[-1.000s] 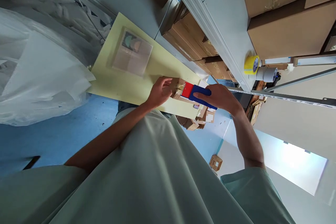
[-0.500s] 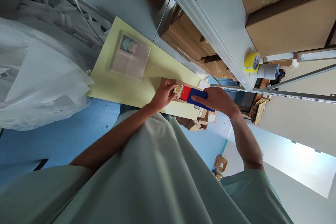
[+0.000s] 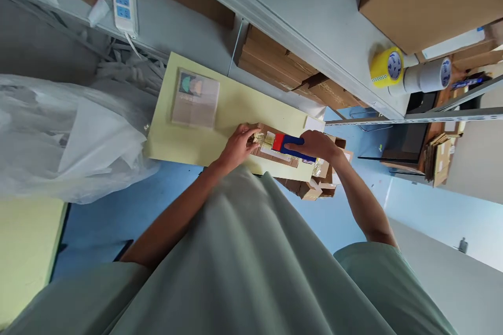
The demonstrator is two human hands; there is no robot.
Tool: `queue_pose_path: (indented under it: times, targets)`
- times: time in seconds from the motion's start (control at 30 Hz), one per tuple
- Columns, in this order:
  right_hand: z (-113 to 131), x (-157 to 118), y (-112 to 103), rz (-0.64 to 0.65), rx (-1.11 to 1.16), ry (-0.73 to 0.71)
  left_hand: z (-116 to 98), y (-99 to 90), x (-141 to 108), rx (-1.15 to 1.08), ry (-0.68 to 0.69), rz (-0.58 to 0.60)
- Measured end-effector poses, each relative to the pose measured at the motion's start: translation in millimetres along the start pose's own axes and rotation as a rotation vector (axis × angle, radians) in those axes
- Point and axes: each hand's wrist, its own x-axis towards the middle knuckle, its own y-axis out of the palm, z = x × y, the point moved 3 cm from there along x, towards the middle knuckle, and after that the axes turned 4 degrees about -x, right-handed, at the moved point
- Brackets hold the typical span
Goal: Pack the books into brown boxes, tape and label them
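Observation:
A small flat cardboard box (image 3: 269,130) with a white label lies on the pale yellow table. At its left end is my left hand (image 3: 238,147), thumb and fingers gripping around the end, beside some shiny clear tape (image 3: 259,137). My right hand (image 3: 317,145) is wrapped around the blue body of a red and blue tape dispenser (image 3: 290,146). The dispenser's red head sits over the middle of the box, and clear tape shows between it and my left hand. Part of the box is hidden beneath the dispenser.
On the yellow table (image 3: 165,136) lies a clear-covered booklet (image 3: 196,99). Cardboard boxes (image 3: 275,60) stand behind, under a grey shelf holding yellow tape (image 3: 387,67). A power strip (image 3: 124,5) is at the back left, white plastic sheeting (image 3: 78,136) at the left.
The tape dispenser has drawn slightly away from my left hand along the box, and more of the white label shows. My left hand keeps its grip. The head view has shifted.

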Motion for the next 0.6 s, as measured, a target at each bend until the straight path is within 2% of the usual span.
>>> queue_pose_path:
  times: [0.17,0.37,0.47,0.6]
  targets:
    - [-2,10,22,0.026,0.089,-0.027,-3,2.1,-6,-0.073,-0.102,-0.042]
    - [-10,11,40,-0.014,0.201,-0.047,-14,24.3,-16,-0.211,-0.286,-0.239]
    - [-13,7,44,-0.032,0.235,-0.059,-23,33.5,-14,-0.121,-0.354,-0.350]
    - [-15,6,45,-0.070,0.283,-0.061,-30,36.6,-3,0.043,-0.430,-0.474]
